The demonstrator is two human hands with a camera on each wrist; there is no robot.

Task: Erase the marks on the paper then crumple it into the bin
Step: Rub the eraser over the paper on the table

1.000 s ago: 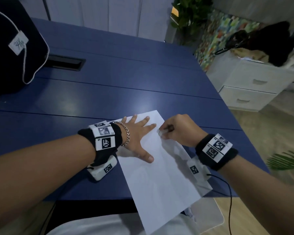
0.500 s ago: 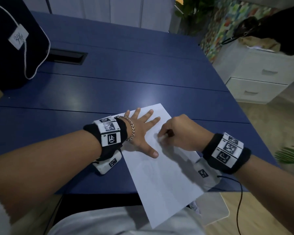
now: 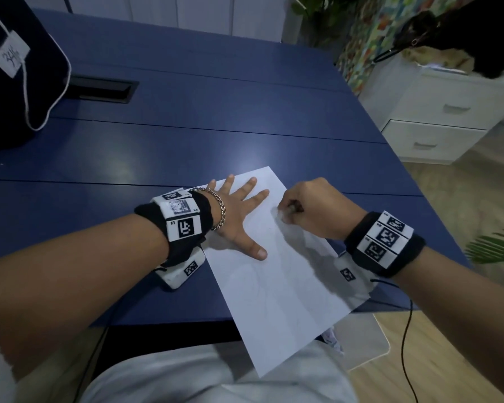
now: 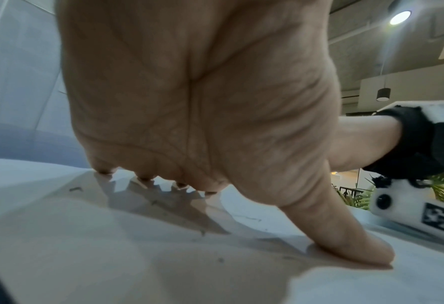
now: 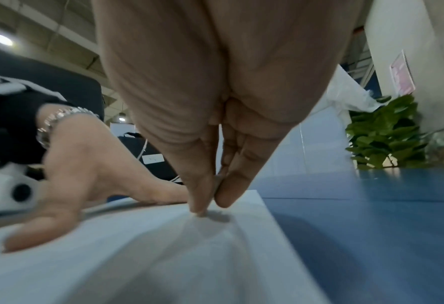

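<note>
A white paper (image 3: 280, 286) lies slanted on the blue table (image 3: 216, 117), its near end hanging over the front edge. My left hand (image 3: 239, 210) lies flat on the paper's upper left part, fingers spread and thumb (image 4: 345, 242) pressed down. My right hand (image 3: 287, 213) pinches a small pale eraser (image 5: 217, 183) between thumb and fingers, its tip on the sheet just right of the left index finger. The paper (image 5: 163, 257) wrinkles slightly under that tip. Small dark eraser crumbs (image 4: 75, 188) dot the paper (image 4: 111, 267). Faint marks are barely visible on it.
A black bag (image 3: 12, 82) stands at the table's far left beside a dark cable slot (image 3: 99, 88). A white drawer cabinet (image 3: 437, 120) stands to the right on the wooden floor. A pale rounded object (image 3: 370, 341) sits on the floor below the table's near right corner.
The right hand's tip has shifted slightly over the paper beside the left index finger. The left hand stays pressed flat. The head view has drifted a little.
</note>
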